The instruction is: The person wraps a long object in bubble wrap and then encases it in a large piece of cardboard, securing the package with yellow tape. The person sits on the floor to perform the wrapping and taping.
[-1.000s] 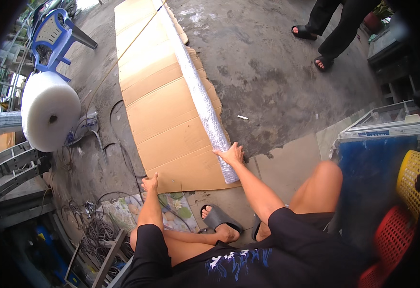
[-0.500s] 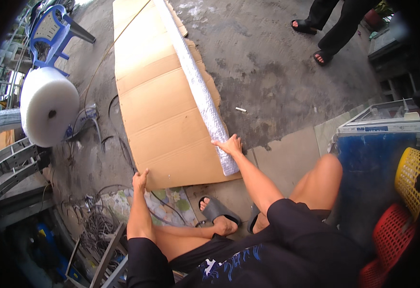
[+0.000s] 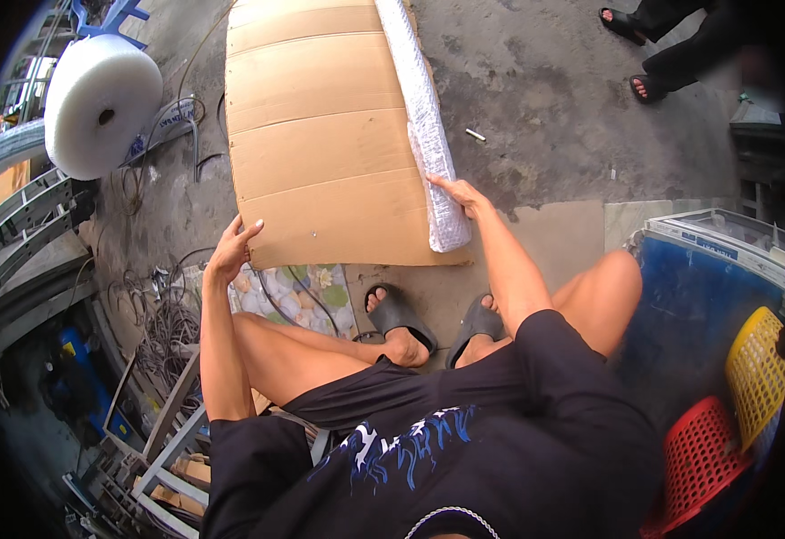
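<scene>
- Far left of the left hand, a thick white cylindrical roll of bubble wrap (image 3: 101, 108) sits with its hollow core facing the person, apparently kept within reach but off the work.
- Nearer, left of the left hand and below it, a heap of dark tangled cables (image 3: 172, 337) lies well apart from the work.
- The left hand (image 3: 231, 250) is at the near left corner of a flat, creased brown cardboard sheet (image 3: 321, 144), thumb spread from the fingers, probably to steady that corner; whether it pinches the edge I cannot tell.
- Between the hands, the sheet stretches away, flat on the grey concrete floor (image 3: 536, 117).
- At the right hand, a long silvery-white tube-shaped bundle in bubbled plastic (image 3: 421, 135) lies along the sheet's right edge, perhaps to line up with it.
- The right hand (image 3: 460, 193) lies over the bundle near its close end, thumb across the top, seemingly to stop it rolling; its fingers are partly hidden, so how firmly it grips I cannot tell.
</scene>
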{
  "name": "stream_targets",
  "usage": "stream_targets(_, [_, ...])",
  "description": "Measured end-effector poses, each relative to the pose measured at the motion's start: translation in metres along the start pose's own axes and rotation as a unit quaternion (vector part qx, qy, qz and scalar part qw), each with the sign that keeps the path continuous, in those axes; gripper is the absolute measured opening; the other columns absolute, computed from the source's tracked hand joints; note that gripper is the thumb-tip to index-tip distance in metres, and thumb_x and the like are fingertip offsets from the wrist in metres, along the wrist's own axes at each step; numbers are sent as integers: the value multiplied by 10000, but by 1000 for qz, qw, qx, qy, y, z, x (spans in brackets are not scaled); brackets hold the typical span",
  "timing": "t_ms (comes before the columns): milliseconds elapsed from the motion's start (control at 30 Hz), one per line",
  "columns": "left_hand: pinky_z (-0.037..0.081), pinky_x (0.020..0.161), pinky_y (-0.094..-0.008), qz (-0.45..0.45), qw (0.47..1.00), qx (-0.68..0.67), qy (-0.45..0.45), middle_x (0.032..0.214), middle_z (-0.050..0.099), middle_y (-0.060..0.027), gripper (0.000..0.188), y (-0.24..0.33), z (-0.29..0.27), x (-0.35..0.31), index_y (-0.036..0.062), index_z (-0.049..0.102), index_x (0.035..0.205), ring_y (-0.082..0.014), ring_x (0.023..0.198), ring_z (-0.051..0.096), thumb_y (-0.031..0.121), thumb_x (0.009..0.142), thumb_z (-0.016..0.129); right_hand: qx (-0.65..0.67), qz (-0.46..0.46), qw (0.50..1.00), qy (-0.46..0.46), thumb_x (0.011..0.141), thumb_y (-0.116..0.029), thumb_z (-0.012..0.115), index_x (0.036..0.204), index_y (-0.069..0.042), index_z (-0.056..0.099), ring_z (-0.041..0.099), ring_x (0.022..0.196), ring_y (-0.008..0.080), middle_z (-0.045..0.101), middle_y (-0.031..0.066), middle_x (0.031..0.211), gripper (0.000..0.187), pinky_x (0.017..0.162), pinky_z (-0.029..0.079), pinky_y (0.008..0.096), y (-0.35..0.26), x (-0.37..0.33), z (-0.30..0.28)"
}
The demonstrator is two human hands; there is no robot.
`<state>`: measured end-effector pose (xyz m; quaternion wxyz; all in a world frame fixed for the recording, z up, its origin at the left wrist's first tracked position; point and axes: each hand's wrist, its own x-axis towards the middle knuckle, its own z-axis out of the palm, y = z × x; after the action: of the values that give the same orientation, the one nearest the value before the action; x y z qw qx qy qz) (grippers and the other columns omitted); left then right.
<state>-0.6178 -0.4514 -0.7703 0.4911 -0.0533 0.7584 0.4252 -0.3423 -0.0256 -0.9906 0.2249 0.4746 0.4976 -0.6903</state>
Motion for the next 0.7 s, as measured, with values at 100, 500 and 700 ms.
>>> stream_targets(100, [627,874,-377,0,999,38,36,1361,710,-111,649,17,4,-5,70,488,1589,-220,1095,754,364,1060,722,73,-43,995,-53,793,-675,885,1489,173,533,683,1305,379,665,323,1414,1152,1112,536,504,-12,-23,-12])
stream_targets(500, [405,1152,-628,-6,897,306,319,1538,440,-296,1443,-28,171,26,127,239,1718,-459,1446,455,650,610,1001,4,-106,994,36,823,-674,859,1410,174,624,726,1209,356,723,292,1332,1058,1085,533,433,-60,-113,-107])
stream_targets(700, [337,1159,-661,16,900,303,313,1533,344,-267,1537,-49,204,34,239,171,1728,-490,1446,371,707,523,1002,-13,-80,996,40,825,-664,856,1409,151,638,720,1222,346,714,277,1359,1025,1067,540,432,-67,-129,-123])
